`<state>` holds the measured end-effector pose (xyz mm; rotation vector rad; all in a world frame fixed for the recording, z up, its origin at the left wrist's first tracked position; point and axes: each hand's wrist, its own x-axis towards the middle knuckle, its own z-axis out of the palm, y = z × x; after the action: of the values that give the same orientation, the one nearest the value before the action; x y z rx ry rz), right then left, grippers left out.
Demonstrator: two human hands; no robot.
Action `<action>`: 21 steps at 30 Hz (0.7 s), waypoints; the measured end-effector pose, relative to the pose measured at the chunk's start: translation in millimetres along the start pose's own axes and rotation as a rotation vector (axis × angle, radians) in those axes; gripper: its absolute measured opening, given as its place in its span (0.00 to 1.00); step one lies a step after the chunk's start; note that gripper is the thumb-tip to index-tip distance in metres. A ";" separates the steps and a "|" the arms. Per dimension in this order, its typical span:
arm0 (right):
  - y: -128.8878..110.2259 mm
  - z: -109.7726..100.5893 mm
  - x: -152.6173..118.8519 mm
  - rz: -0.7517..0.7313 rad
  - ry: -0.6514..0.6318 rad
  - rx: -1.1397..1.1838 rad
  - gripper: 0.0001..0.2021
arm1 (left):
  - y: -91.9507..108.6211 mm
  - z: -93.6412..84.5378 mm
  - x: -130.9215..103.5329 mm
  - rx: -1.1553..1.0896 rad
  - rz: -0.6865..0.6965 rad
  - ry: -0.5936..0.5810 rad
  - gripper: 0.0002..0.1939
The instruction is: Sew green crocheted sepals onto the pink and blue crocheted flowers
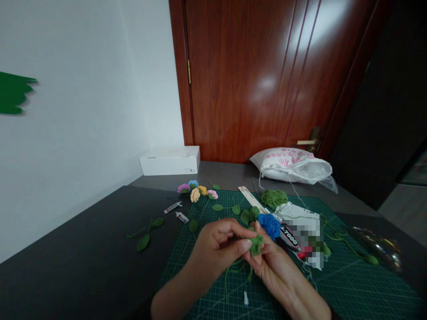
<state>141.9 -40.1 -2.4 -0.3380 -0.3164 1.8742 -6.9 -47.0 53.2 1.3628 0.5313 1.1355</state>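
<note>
The person's left hand (222, 242) pinches a small, ruffled green piece of looped yarn (256, 245) between thumb and forefinger. The right hand (268, 255) meets it from the other side, its bent fingers set against the same piece, so the two hands almost touch. The piece is held just above a dark green cutting mat (360, 284) printed with a fine pale grid.

Right beside the right hand's fingers sits a deep blue, bumpy yarn flower (269, 226); whether that hand grips it too, one cannot tell. Slim green yarn strands (226, 284) trail below the hands, near a small white tapered plastic cap (246, 298). Behind the fingers lie rounded, flat green yarn leaves (246, 217), and beyond them a long, flat cream-coloured strip (251, 198) points away at a slant.

A black-and-white glue tube with pink edging (288, 238) rests past the blue flower, next to a white sheet partly pixelated (302, 212). A loose, stringy green yarn bundle (274, 198) lies at the mat's far side. Toward the left, small crocheted flowers in purple, blue, peach, yellow and pink (195, 194) cluster on the smooth, dark tabletop (100, 249).
</note>
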 end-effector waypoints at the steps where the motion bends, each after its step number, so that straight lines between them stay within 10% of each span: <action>1: -0.8 2.9 -1.3 -0.056 0.019 -0.016 0.13 | -0.8 -0.7 0.1 -0.023 0.002 -0.010 0.04; 6: -6.1 13.1 -6.3 -0.229 -0.019 -0.118 0.12 | -4.4 -2.1 0.7 -0.102 0.022 -0.037 0.05; 21: -5.3 -3.1 1.3 -0.095 0.062 -0.052 0.14 | -8.9 -0.5 2.0 -0.151 0.030 -0.025 0.05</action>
<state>147.3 -37.0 -3.4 -0.4089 -0.3337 1.7610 -3.7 -43.6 45.4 1.2568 0.3998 1.1578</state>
